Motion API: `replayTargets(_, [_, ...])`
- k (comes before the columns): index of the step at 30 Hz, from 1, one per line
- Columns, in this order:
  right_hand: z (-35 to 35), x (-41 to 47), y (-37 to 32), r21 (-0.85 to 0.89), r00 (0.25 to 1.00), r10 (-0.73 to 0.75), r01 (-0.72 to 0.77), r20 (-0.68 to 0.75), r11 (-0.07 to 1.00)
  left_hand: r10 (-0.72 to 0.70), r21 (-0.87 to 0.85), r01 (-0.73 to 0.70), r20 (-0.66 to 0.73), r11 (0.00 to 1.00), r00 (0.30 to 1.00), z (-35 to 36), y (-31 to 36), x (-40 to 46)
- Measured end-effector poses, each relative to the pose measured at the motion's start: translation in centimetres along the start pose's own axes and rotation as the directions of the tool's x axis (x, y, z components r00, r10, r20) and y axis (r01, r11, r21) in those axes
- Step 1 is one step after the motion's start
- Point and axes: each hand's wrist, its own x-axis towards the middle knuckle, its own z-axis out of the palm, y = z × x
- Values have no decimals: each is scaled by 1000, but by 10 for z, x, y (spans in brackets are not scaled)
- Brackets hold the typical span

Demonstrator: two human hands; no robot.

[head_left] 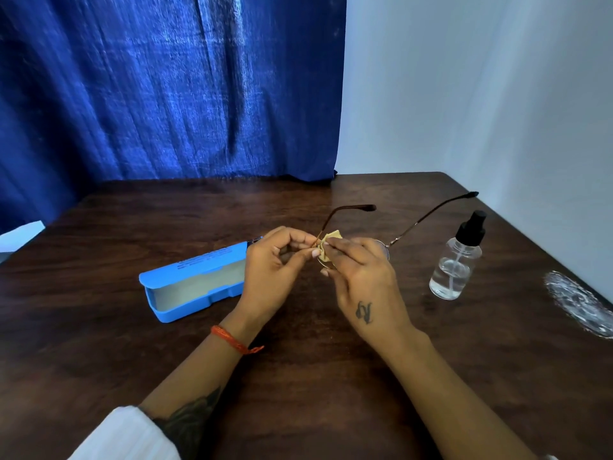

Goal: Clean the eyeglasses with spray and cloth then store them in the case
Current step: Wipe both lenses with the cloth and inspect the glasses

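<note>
Thin-framed eyeglasses [428,215] are held above the middle of the table, temples unfolded and pointing away. My left hand [273,270] pinches the frame at its left hinge. My right hand [361,280] pinches a small yellow cloth [328,245] around the left lens; the lenses are mostly hidden behind my fingers. A blue glasses case [185,288] lies open to the left of my hands, its pale lining showing. A clear spray bottle [459,260] with a black cap stands upright to the right.
The dark wooden table [298,376] meets a blue curtain [166,88] at the back and a white wall on the right. A whitish patch [578,302] marks the table's right edge. A white object [20,239] sits at the far left.
</note>
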Motion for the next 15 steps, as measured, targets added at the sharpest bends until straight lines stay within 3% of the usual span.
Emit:
replayTargets(5, [-6, 2, 4, 99, 997, 20, -12, -73, 995, -1, -44, 2, 3, 999, 1000, 0, 2, 0])
replayTargets(12, [-7, -2, -2, -94, 998, 63, -64, -23, 993, -16, -57, 16, 8, 998, 1000, -3, -1, 2])
replayTargets(15, [-2, -1, -2, -78, 997, 61, -58, 36, 995, -13, -57, 14, 10, 998, 1000, -1, 0, 0])
